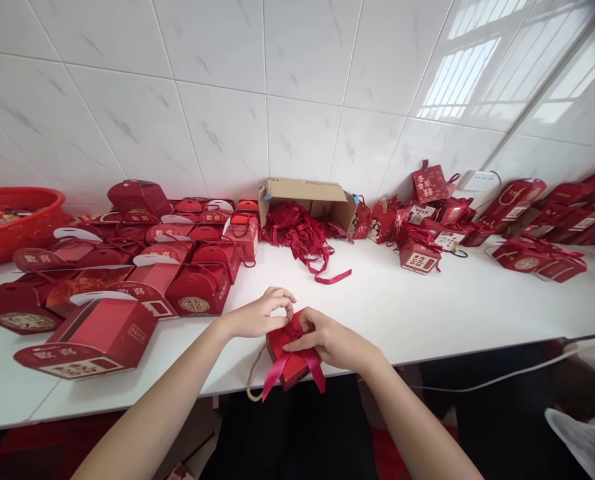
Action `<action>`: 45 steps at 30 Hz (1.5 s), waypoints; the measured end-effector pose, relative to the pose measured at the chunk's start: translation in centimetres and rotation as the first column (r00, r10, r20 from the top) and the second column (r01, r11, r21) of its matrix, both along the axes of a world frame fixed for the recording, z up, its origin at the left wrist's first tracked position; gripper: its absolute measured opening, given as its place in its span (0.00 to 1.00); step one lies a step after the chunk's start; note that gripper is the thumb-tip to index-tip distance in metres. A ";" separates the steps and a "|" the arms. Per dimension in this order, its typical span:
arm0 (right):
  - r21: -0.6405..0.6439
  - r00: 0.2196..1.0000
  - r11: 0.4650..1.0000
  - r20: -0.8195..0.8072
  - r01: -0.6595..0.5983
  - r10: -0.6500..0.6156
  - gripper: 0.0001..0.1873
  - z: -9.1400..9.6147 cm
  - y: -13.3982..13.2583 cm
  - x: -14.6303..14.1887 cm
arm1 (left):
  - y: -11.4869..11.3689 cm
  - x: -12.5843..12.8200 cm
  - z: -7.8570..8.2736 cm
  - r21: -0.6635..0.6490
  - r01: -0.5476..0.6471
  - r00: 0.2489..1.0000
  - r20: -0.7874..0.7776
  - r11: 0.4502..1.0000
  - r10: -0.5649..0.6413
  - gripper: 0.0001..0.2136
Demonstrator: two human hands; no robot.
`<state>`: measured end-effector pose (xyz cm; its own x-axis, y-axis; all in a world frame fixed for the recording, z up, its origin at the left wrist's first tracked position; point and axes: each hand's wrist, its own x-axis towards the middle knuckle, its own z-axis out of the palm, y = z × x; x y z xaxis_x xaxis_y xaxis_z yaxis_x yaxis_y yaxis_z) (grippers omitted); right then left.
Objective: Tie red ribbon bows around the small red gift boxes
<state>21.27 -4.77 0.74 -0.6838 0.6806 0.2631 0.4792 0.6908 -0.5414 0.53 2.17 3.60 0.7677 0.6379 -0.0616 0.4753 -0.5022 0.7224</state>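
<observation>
A small red gift box (pixel 291 370) sits at the table's front edge, partly covered by my hands. A red ribbon (pixel 277 375) is tied on its top, its two tails hanging toward me. A twisted rope handle (pixel 251 380) loops out on the box's left side. My left hand (pixel 263 313) is curled at the box's far end, its thumb and finger closing on the ribbon near the knot. Over the top, my right hand (pixel 330 339) pinches the ribbon between thumb and fingers. The exact grip at the knot is partly hidden.
Rows of red gift boxes (pixel 197 290) stand on the left, beside a red basin (pixel 22 230). A cardboard box (pixel 304 189) spills loose ribbons (pixel 297 230) at the back. Several finished boxes (pixel 420 257) are on the right, near a white power strip (pixel 480 180). A cable (pixel 477 387) hangs along the front.
</observation>
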 end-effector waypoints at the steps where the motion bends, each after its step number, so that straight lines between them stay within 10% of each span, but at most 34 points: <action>1: 0.001 1.000 1.000 -0.003 -0.002 0.002 0.22 0.0 0.0 0.0 | 0.0 -0.2 -0.1 -0.022 0.019 1.000 -0.017 1.000 -0.020 0.05; 6: -0.015 0.999 1.000 -0.035 -0.026 0.025 0.23 -0.1 0.2 0.0 | -0.6 -0.5 -0.5 -0.111 0.204 0.978 -0.022 0.973 -0.208 0.02; 16: -0.006 0.995 0.997 -0.064 -0.073 0.073 0.23 0.0 0.3 0.4 | -0.5 -0.8 -0.9 0.031 0.162 0.983 0.079 0.986 -0.164 0.09; 29: 0.020 0.944 0.998 -0.328 0.052 -0.043 0.13 -0.6 -0.2 0.4 | -3.9 1.0 -1.7 -0.148 -0.120 0.930 0.330 0.982 0.163 0.10; 45: -0.007 0.890 0.971 -0.398 0.239 -0.222 0.07 -1.0 -0.5 0.9 | -4.1 0.9 -2.2 -0.219 -0.151 0.903 0.366 0.964 0.224 0.14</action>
